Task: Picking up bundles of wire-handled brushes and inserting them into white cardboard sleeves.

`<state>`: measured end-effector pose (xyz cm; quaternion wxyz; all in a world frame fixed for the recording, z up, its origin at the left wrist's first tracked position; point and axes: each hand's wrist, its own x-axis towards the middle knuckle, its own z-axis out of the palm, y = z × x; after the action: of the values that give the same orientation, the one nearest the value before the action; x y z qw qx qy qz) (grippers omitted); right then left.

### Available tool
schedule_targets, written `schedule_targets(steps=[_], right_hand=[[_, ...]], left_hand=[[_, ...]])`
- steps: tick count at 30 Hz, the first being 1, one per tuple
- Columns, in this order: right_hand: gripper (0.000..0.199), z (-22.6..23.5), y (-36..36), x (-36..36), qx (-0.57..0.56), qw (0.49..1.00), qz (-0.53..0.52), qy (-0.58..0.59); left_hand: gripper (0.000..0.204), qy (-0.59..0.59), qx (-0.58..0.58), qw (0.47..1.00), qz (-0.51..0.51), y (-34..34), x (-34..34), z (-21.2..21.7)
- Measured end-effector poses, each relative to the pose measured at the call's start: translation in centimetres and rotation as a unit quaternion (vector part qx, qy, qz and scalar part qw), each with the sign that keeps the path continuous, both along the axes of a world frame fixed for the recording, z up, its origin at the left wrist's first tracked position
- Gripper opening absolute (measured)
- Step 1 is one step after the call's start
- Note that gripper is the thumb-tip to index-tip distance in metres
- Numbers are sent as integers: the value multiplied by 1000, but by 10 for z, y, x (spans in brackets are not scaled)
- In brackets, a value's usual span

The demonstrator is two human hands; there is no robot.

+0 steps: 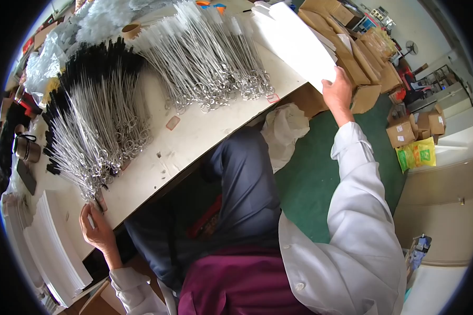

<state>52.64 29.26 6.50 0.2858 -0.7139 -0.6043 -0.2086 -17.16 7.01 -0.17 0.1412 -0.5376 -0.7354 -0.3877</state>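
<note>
My right hand (339, 96) is closed on the near corner of a long white sheet (299, 44), which lies over the table's right end with other white sheets around it. At the table's near left edge is my left hand (98, 233), fingers bent and slightly apart, with nothing plainly held. Just beyond its fingertips are the ring ends of a heap of thin wire brushes with black bristles (102, 100). Right of them lies a second heap of wire brushes with white bristles (205, 55), their ring ends toward me.
White sheets are stacked (52, 247) at the left end of the table (194, 131). A metal cup (26, 148) and clear plastic bags (102, 21) stand farther back. Cardboard boxes (360, 58) crowd the right side; a white sack (285, 134) hangs below the table edge.
</note>
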Motion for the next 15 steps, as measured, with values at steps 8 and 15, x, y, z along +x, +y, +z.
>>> schedule_targets(steps=[8,15], right_hand=[[61,63,-66,-162,-55,932,318,168],[67,51,-120,-270,-170,805,568,31]], left_hand=[[19,26,39,992,-120,-25,60,53],[63,107,-108,923,-352,-12,147,118]])
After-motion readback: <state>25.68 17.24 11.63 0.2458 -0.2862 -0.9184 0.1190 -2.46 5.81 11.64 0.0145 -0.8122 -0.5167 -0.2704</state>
